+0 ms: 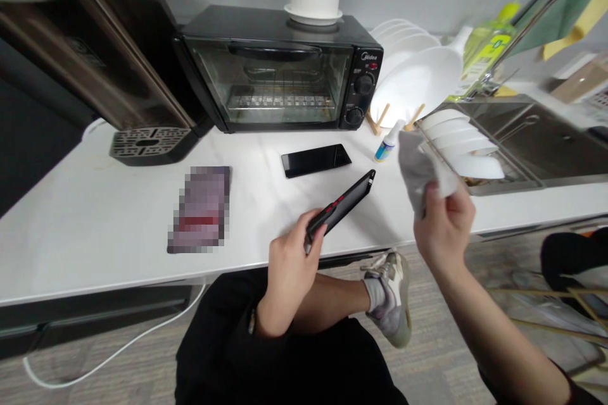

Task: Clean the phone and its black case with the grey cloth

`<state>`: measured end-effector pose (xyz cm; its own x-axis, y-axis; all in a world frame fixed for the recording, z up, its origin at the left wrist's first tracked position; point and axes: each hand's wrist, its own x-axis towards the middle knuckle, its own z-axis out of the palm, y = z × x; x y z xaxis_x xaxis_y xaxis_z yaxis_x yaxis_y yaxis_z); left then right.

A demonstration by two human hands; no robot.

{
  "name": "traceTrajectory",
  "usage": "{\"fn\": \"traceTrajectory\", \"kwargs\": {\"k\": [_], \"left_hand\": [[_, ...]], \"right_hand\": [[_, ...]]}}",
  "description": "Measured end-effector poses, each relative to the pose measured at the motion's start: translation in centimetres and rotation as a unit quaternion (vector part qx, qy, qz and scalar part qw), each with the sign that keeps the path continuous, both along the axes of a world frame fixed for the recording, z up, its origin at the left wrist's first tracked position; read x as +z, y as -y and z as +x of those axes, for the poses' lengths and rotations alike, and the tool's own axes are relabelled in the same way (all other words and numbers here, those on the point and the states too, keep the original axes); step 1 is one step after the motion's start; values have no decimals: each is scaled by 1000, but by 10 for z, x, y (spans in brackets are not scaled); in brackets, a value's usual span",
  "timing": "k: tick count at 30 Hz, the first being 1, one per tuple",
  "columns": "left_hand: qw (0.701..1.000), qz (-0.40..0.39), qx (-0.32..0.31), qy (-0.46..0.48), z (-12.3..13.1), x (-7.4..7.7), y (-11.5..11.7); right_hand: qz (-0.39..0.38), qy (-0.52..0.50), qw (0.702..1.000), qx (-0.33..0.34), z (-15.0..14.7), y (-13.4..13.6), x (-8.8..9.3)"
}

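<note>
I find the left hand (291,259) closed on one end of a red-buttoned phone (344,205), held over the counter (256,215) near its front edge; the right hand (444,221), well apart, pinches a grey cloth (415,168). Should that one-ended grip loosen, the phone could drop to the floor (446,342)

Left grip (291,261) holds a phone (342,205), right grip (443,223) a cloth (417,166).

Bright, diffuse indoor light, probably from overhead, whitens the counter (256,202), leaving soft shadows. The large plate (411,85) nearly glares. Wide-angle edges stretch and blur; the gray cloth (414,164) looks soft; coarse pixelation masks a patch (202,205) at left.
</note>
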<state>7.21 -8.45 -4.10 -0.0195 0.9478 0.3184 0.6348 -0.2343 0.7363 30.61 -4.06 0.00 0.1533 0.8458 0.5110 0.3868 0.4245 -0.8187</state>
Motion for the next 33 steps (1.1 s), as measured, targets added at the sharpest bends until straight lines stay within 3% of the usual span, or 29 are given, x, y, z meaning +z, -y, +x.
{"fn": "traceTrajectory", "kwargs": {"k": [4, 8, 12, 16, 19, 21, 24, 26, 28, 30, 33], "left_hand": [[996, 43, -6, -75, -1, -5, 0], [983, 67, -8, -168, -5, -20, 0], [977, 86, -26, -194, -6, -27, -1], [986, 94, 3, -139, 1, -14, -1], [991, 92, -5, -93, 3, -6, 0], [990, 87, 5, -110, 2, -7, 0], [981, 88, -4, -171, -2, -14, -1], [977, 93, -11, -190, -4, -16, -1], [981, 92, 1, -169, -2, -15, 0], [987, 91, 10, -129, 0, -11, 0], [989, 97, 6, -108, 2, -9, 0]], "right_hand": [[32, 238, 962, 127, -36, 11, -13], [103, 351, 912, 187, -70, 32, -24], [171, 446, 850, 220, -66, 29, -25], [119, 433, 888, 99, -28, -4, -25], [83, 407, 909, 21, -22, -9, -27], [84, 398, 913, 39, -36, 4, -28], [109, 403, 900, 122, -59, 23, -29], [125, 417, 887, 156, -59, 20, -28], [128, 423, 887, 133, -47, 5, -27], [114, 410, 903, 62, -33, -11, -28], [88, 384, 919, -1, -36, -12, -30]]}}
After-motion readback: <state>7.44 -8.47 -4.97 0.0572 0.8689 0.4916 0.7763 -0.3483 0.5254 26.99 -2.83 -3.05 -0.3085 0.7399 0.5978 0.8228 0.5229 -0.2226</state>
